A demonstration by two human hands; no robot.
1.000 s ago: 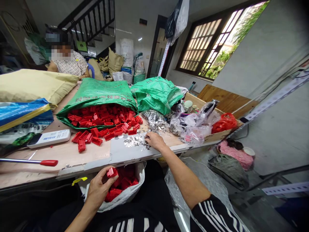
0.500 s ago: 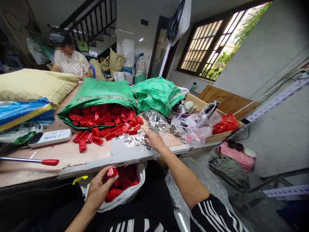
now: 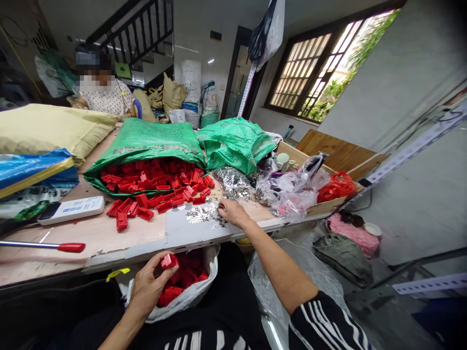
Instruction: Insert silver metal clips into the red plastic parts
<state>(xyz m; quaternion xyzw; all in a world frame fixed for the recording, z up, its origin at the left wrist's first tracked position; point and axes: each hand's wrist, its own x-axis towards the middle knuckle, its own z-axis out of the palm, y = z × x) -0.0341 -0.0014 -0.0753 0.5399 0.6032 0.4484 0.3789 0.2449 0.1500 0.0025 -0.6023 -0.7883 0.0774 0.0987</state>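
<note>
Between the thumb and fingers of my left hand (image 3: 149,278) is a red plastic piece (image 3: 169,261), held above a white sack (image 3: 210,272) of similar red pieces in front of my lap. My right hand (image 3: 233,213) rests on the table at the right edge of a spread of small shiny metal pieces (image 3: 200,214). Its fingertips are pinched together and point down; whether a metal piece is between them is too small to make out. A green woven bag (image 3: 156,136) lies on its side, with many red pieces (image 3: 146,177) spilling from its mouth.
A white electronic device (image 3: 73,210) and a red-handled metal rod (image 3: 71,247) lie on the left. A clear bag of metal pieces (image 3: 233,182) and a box with plastic bags (image 3: 292,187) stand on the right. Across the table sits a person (image 3: 107,99).
The view has shifted slightly, so the table things appear a little further left. Both hands keep nearly the same place, the left still holding the red piece.
</note>
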